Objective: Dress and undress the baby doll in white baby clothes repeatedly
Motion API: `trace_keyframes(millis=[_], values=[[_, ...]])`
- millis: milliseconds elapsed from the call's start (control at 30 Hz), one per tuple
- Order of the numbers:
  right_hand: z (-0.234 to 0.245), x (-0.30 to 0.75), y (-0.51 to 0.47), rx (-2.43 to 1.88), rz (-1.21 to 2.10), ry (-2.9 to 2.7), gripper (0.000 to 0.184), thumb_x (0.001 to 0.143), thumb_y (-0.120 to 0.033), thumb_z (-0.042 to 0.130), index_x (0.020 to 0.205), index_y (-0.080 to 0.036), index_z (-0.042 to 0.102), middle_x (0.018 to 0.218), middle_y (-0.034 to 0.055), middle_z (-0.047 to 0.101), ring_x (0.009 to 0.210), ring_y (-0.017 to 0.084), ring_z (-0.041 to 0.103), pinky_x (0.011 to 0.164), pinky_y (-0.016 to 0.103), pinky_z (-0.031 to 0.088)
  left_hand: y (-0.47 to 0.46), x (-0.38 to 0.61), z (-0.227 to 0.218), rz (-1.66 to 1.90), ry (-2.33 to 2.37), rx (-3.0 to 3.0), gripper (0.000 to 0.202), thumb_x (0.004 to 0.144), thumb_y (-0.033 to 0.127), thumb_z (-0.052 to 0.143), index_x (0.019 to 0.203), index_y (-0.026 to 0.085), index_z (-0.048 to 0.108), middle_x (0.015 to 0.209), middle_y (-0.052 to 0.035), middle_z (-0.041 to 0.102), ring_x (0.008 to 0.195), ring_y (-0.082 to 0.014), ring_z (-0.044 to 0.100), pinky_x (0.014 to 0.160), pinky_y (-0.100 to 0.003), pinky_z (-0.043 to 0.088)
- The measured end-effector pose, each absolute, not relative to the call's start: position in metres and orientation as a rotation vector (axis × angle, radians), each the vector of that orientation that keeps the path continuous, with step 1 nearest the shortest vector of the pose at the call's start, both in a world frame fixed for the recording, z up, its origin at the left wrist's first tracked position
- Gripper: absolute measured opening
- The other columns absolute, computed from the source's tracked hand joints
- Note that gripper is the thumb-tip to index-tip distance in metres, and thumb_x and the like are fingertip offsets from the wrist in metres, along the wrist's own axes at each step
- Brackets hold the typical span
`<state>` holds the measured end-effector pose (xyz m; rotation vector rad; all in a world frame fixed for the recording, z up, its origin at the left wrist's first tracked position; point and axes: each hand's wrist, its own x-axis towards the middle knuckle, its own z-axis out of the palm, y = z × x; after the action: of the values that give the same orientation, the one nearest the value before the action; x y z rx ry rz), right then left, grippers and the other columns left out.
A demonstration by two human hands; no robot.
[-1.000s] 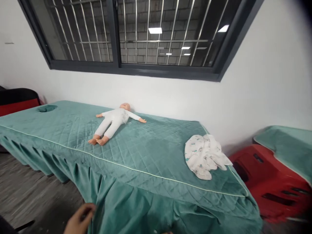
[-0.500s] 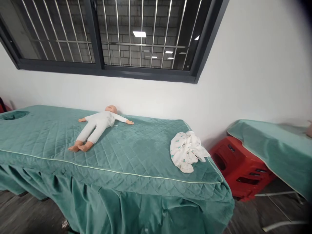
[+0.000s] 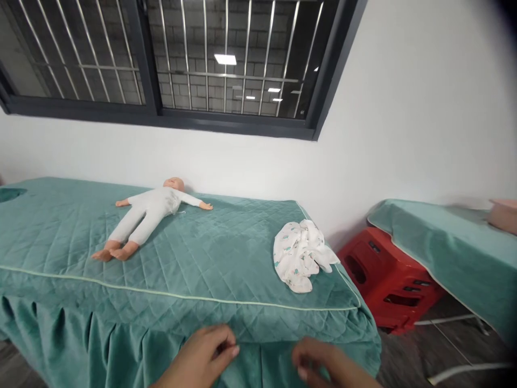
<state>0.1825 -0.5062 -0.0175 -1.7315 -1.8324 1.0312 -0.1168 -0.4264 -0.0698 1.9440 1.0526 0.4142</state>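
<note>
My left hand (image 3: 205, 355) is at the bottom of the view, in front of the bed's near side, fingers loosely curled and thumb apart from them. Nothing is in it. To its right, my right hand (image 3: 325, 362) is slightly blurred, also loosely bent with a gap at the thumb and holding nothing. A crumpled white cloth with small green prints (image 3: 301, 256) lies near the bed's right end, beyond my right hand. A baby doll (image 3: 151, 210) in a white suit lies on its back, arms spread, farther left on the green quilted bed cover (image 3: 226, 253). Neither hand touches cloth or doll.
Red plastic stools (image 3: 391, 280) stand between this bed and a second green-covered bed (image 3: 452, 231) on the right. A pinkish object (image 3: 503, 215) sits on that bed. Behind is a white wall (image 3: 250, 167) with a barred window (image 3: 226, 91).
Both my hands have come into view from below. The view has shifted a little to the right, so the doll and cloth appear farther left. Neither has visibly moved on the bed.
</note>
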Motion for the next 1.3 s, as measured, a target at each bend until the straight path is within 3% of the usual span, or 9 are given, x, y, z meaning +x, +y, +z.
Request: trace_keyframes(millis=[100, 367, 533, 600, 767, 933, 1033, 1133, 1300], values=[[-0.012, 0.211, -0.446, -1.744, 0.623, -1.856, 0.031, 0.094, -0.040, 0.052, 0.120, -0.026, 0.058, 0.130, 0.0076, 0.058, 0.123, 0.027, 0.052, 0.110, 0.047, 0.037, -0.379, -0.078, -0.051, 0.697, 1.035, 1.870, 0.028, 0.091, 0.040, 0.046, 0.084, 0.018, 0.063, 0.087, -0.0026, 0.067, 0.083, -0.0167, 0.059, 0.077, -0.027, 0.044], [-0.035, 0.278, -0.336, -2.148, -0.285, -1.829, 0.040, 0.090, -0.019, 0.044, 0.126, -0.014, 0.057, 0.139, 0.0163, 0.052, 0.124, 0.034, 0.051, 0.103, 0.047, 0.041, -0.293, 0.020, -0.060, 0.893, 0.890, 1.847, 0.031, 0.083, 0.037, 0.058, 0.108, 0.019, 0.063, 0.106, -0.0061, 0.066, 0.099, -0.0194, 0.059, 0.088, -0.030, 0.044], [-0.025, 0.282, -0.309, -2.142, -0.185, -1.947, 0.030, 0.093, -0.021, 0.038, 0.105, -0.021, 0.066, 0.114, 0.0083, 0.066, 0.101, 0.025, 0.063, 0.080, 0.035, 0.048, -0.278, 0.075, -0.065, 0.776, 0.914, 2.007, 0.061, 0.068, 0.045, 0.074, 0.121, 0.022, 0.058, 0.132, -0.0088, 0.054, 0.118, -0.0276, 0.050, 0.102, -0.039, 0.037], [-0.012, 0.279, -0.298, -2.053, -0.180, -1.933, 0.029, 0.093, -0.021, 0.038, 0.105, -0.022, 0.065, 0.110, 0.0069, 0.066, 0.099, 0.023, 0.063, 0.079, 0.034, 0.048, -0.276, 0.087, -0.067, 0.770, 0.961, 2.083, 0.054, 0.068, 0.040, 0.073, 0.117, 0.021, 0.059, 0.132, -0.0098, 0.052, 0.118, -0.0301, 0.049, 0.102, -0.041, 0.035], [0.034, 0.247, -0.262, -1.605, -0.162, -1.797, 0.021, 0.088, -0.020, 0.048, 0.097, -0.023, 0.066, 0.105, 0.0051, 0.063, 0.098, 0.021, 0.061, 0.089, 0.037, 0.048, -0.259, 0.078, -0.064, 0.959, 1.033, 1.780, 0.016, 0.078, 0.016, 0.049, 0.090, 0.017, 0.060, 0.089, -0.0056, 0.061, 0.085, -0.0196, 0.056, 0.077, -0.031, 0.042], [0.049, 0.178, -0.250, -1.352, -0.160, -1.748, 0.034, 0.088, -0.014, 0.047, 0.117, -0.023, 0.061, 0.136, 0.0092, 0.051, 0.127, 0.025, 0.050, 0.104, 0.045, 0.044, -0.229, 0.021, -0.035, 1.239, 0.876, 1.223, 0.022, 0.084, 0.039, 0.056, 0.083, 0.018, 0.062, 0.078, -0.0011, 0.062, 0.073, -0.0151, 0.055, 0.067, -0.025, 0.042], [0.020, 0.138, -0.271, -1.269, -0.287, -1.920, 0.041, 0.092, -0.015, 0.047, 0.132, -0.021, 0.052, 0.149, 0.0142, 0.039, 0.140, 0.027, 0.034, 0.114, 0.050, 0.034, -0.213, -0.015, -0.028, 1.271, 0.843, 0.960, 0.036, 0.076, 0.051, 0.066, 0.089, 0.017, 0.066, 0.078, -0.0019, 0.064, 0.070, -0.0159, 0.057, 0.062, -0.025, 0.044], [-0.019, 0.116, -0.292, -1.220, -0.117, -2.384, 0.047, 0.091, -0.017, 0.053, 0.137, -0.026, 0.050, 0.147, 0.0091, 0.046, 0.138, 0.025, 0.039, 0.115, 0.046, 0.035, -0.202, -0.040, -0.041, 1.347, 0.829, 0.805, 0.043, 0.070, 0.049, 0.075, 0.096, 0.017, 0.068, 0.078, -0.0012, 0.066, 0.069, -0.0147, 0.058, 0.064, -0.025, 0.045], [-0.051, 0.114, -0.294, -1.694, -0.004, -2.272, 0.040, 0.081, -0.025, 0.067, 0.121, -0.020, 0.061, 0.157, 0.0124, 0.031, 0.147, 0.035, 0.022, 0.114, 0.057, 0.029, -0.201, -0.061, -0.073, 1.406, 0.798, 0.676, 0.046, 0.070, 0.048, 0.076, 0.101, 0.016, 0.067, 0.092, -0.0058, 0.071, 0.080, -0.0173, 0.064, 0.072, -0.027, 0.049]])
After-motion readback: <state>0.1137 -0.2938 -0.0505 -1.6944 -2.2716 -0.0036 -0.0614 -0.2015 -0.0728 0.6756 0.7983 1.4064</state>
